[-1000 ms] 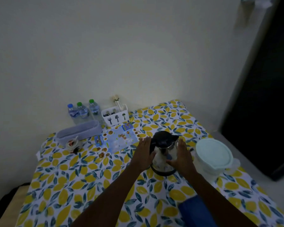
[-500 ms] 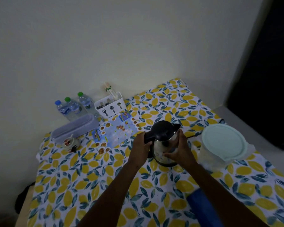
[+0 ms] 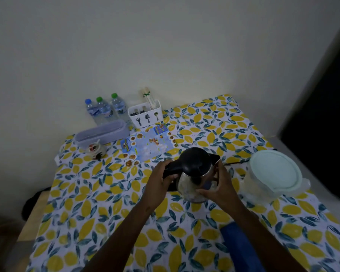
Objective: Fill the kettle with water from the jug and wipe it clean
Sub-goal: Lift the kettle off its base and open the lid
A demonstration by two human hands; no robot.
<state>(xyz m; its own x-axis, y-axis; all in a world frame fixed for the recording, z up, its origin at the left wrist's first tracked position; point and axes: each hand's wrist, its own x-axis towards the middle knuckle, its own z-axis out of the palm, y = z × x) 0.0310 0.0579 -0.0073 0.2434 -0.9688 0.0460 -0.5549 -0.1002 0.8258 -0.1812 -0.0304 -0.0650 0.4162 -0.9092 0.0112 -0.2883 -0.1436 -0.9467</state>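
Steel electric kettle (image 3: 194,177) with black lid, standing on the lemon-print tablecloth (image 3: 110,213), held between both hands. Left hand (image 3: 160,180) closed around the black handle, fingers (image 3: 170,176) curled over it. Right hand (image 3: 219,185) cupped on the opposite side of the steel body, fingers (image 3: 203,192) wrapped round the lower wall, thumb up near the spout. Beyond the right knuckles, just beside them, a translucent jug (image 3: 271,179) with pale green lid on, apart from the kettle. Under the right forearm, a blue cloth (image 3: 241,250) flat on the table. Past the left fingertips, a printed menu leaflet (image 3: 147,144); farther out, a white cutlery holder (image 3: 146,114), three small water bottles (image 3: 104,108) against the wall, a lilac oblong container (image 3: 102,132), and a small ornament (image 3: 95,149) beside it.
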